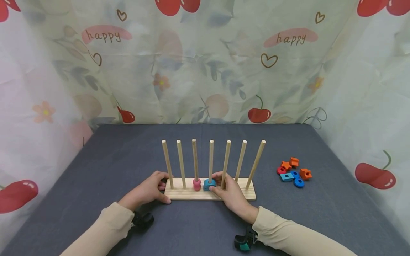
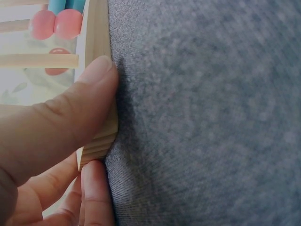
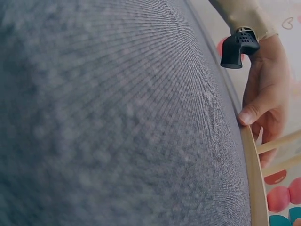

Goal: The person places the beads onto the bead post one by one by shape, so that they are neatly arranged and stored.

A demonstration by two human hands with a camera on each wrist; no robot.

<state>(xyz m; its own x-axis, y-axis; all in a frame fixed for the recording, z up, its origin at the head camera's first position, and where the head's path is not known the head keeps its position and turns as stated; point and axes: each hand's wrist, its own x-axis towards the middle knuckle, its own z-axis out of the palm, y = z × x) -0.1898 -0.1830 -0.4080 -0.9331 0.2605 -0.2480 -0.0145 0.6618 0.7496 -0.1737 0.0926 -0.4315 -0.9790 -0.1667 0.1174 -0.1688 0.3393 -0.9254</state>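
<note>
A wooden peg board [image 1: 192, 195] with a row of upright pegs lies across the middle of the table. My left hand [image 1: 148, 190] holds its left end, thumb along the front edge and fingers behind the end, as the left wrist view also shows. Two pink beads [image 2: 68, 23] sit stacked on the third peg from the left. On the fourth peg, low at the base, are teal blocks [image 1: 209, 185]. My right hand [image 1: 232, 195] pinches them, thumb in front, with its other fingers partly hidden behind the neighbouring peg.
To the right of the board, a loose group of small pieces lies on the dark cloth: an orange star [image 1: 286, 165], a teal rectangle [image 1: 287, 177], blue rings [image 1: 299, 183] and orange blocks [image 1: 305, 174]. A printed curtain [image 1: 198, 71] stands behind the table.
</note>
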